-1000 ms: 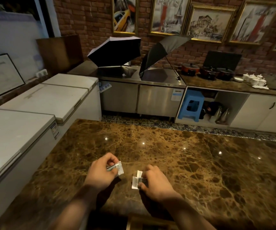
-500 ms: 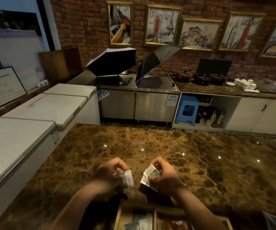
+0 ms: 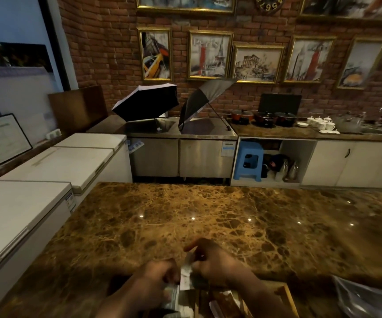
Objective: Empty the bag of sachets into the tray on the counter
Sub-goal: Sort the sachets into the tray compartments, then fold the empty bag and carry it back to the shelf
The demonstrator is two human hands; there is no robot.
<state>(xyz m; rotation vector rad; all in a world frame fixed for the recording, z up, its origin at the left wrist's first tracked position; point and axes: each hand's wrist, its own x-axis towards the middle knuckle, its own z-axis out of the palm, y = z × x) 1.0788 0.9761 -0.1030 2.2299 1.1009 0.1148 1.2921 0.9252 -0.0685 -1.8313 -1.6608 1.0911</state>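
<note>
Both hands hover low over the near edge of the brown marble counter [image 3: 208, 214], above a wooden compartment tray [image 3: 286, 297] that is mostly hidden by my arms. My left hand [image 3: 155, 283] grips a small white and grey sachet [image 3: 172, 297]. Just to its right, my right hand [image 3: 213, 262] pinches several sachets [image 3: 186, 271]. The hands are close together, almost touching. A crumpled clear plastic bag [image 3: 369, 299] lies on the counter at the lower right.
White chest freezers [image 3: 24, 216] line the left side. Across the aisle a steel counter [image 3: 185, 134] holds two open umbrellas [image 3: 146, 102]. Pots [image 3: 265, 117] and white cups [image 3: 321, 122] sit on the back counter; a blue stool [image 3: 248, 160] stands beneath.
My hands have drawn back toward me and closer together, each still holding sachets, and now sit over the tray. The view has tilted up; the plastic bag has come into sight.
</note>
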